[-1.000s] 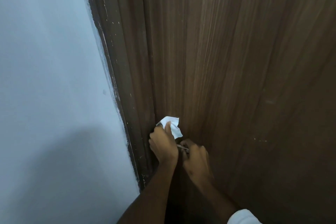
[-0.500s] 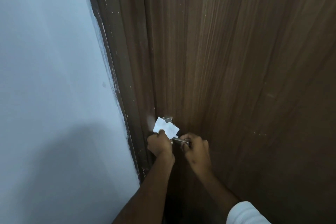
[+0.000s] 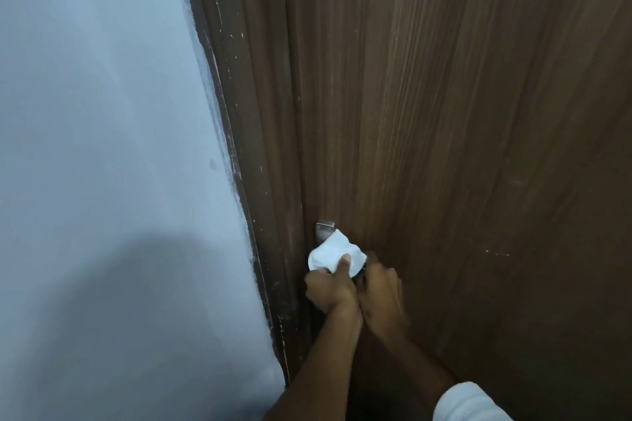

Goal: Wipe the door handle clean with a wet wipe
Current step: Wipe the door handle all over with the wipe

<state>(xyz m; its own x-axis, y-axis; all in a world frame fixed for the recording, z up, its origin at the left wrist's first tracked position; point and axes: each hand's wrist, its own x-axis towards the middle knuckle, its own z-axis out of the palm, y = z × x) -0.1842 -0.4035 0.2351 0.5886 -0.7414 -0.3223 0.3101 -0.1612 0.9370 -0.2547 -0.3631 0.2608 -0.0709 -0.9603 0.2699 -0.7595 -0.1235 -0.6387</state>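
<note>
A metal door handle point(image 3: 325, 230) sits low on the dark wooden door point(image 3: 444, 113); only the top of its plate shows. A crumpled white wet wipe point(image 3: 333, 255) is pressed over the rest of the handle. My left hand point(image 3: 330, 289) grips the wipe, thumb on top of it. My right hand point(image 3: 381, 294) is closed just right of the wipe on the lever, which is hidden beneath the fingers.
A scuffed dark door frame point(image 3: 246, 133) runs down the left of the door. A pale blue-white wall point(image 3: 102, 147) fills the left side, with a shadow low on it. A white sleeve point(image 3: 468, 403) shows at the bottom right.
The wipe and my left hand have slid down and to the right, off the top of the handle plate, which is now uncovered. My right hand stays on the lever.
</note>
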